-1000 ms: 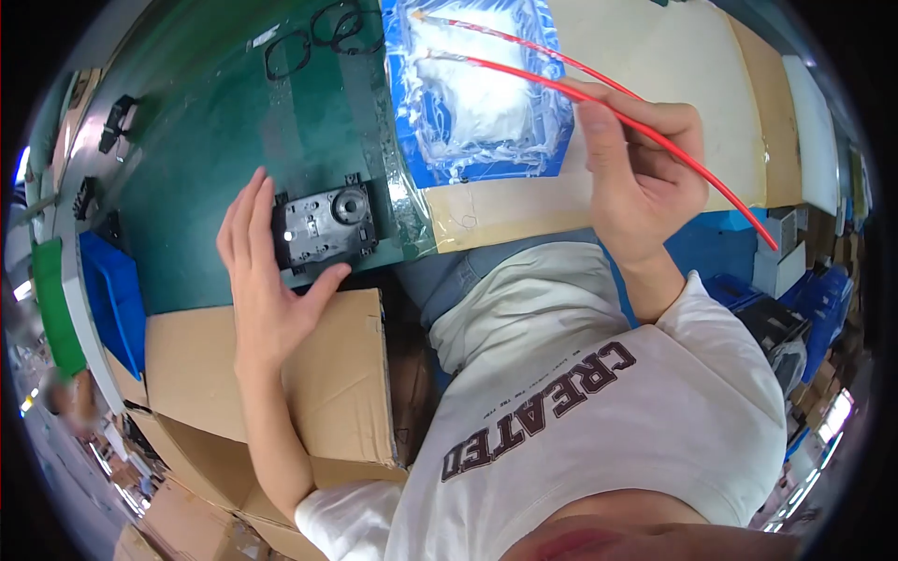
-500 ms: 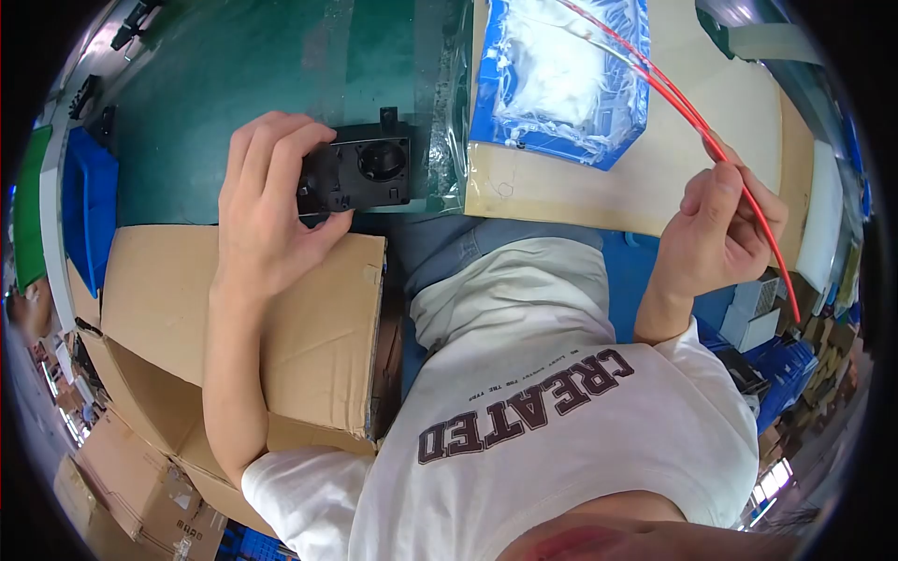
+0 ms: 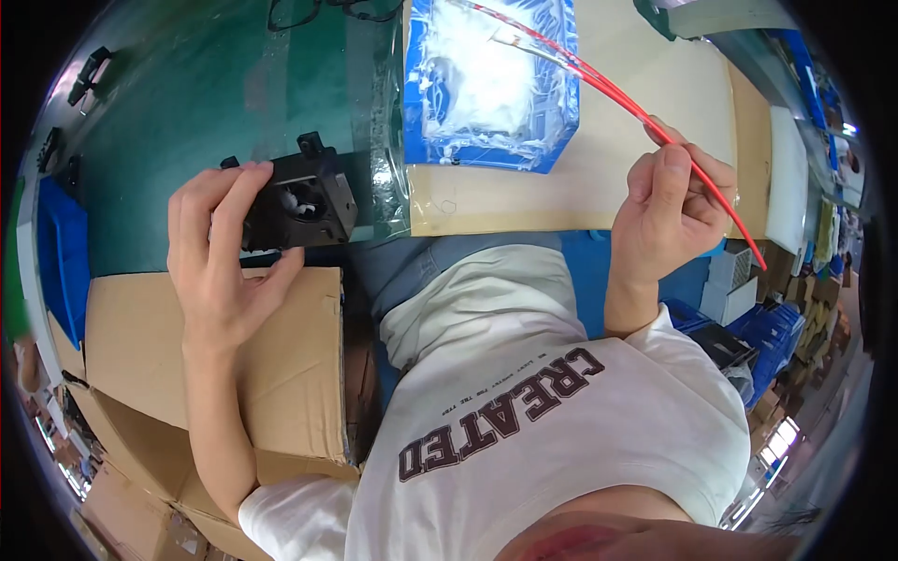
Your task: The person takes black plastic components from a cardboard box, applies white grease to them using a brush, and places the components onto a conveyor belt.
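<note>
My left hand (image 3: 220, 252) grips a black plastic housing (image 3: 323, 210) by its left end, fingers above and thumb below. The housing is tilted over the front edge of the green table, and its round opening shows whitish bits inside. In my right hand (image 3: 678, 201), thin red sticks (image 3: 613, 89) are pinched between thumb and fingers. They slant up and left over a blue tray (image 3: 561, 154) that holds a white, grease-like paste (image 3: 482, 79). One stick has a silvery far part; whether the tips touch the paste I cannot tell.
An open cardboard box (image 3: 295, 360) stands below my left forearm. Black-framed glasses (image 3: 374, 11) lie at the table's far edge. A blue bin (image 3: 64, 266) is at the left, and a cardboard sheet (image 3: 636, 178) lies under the tray.
The housing has turned in my left hand, its round opening now tilted differently and whitish bits visible. The view has shifted, bringing the glasses in. My right hand still holds the red sticks.
</note>
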{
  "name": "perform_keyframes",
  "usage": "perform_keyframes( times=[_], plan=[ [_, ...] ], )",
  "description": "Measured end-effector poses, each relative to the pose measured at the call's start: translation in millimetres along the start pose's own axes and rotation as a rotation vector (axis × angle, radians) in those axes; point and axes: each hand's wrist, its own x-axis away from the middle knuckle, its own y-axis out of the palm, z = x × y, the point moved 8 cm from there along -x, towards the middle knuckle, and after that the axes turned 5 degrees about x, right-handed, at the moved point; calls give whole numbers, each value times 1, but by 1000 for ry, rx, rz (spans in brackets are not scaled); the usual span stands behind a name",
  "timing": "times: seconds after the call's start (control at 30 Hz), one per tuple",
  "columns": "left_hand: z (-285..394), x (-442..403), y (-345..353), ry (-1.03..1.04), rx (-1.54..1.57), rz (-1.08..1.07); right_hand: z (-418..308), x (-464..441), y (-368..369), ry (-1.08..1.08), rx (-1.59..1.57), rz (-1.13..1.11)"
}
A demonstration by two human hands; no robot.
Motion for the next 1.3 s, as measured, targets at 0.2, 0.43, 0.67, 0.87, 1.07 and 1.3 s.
perform_keyframes(
  times=[0.2,0.43,0.67,0.87,1.07,1.3],
  plan=[
    [-5,2,6,-94,1,-52,-1,-1,-4,-17,-67,-1],
    [-5,2,0,-89,43,20,8,7,11,179,-237,-80],
    [0,3,-5,-49,-45,43,-1,24,49,300,-537,-353],
    [5,4,-8,-39,-116,50,-16,35,69,184,-468,-484],
    [9,4,-7,-22,-127,33,-22,48,79,124,-426,-517],
    [10,5,-7,-20,-132,14,-26,53,88,49,-380,-543]
  ],
)
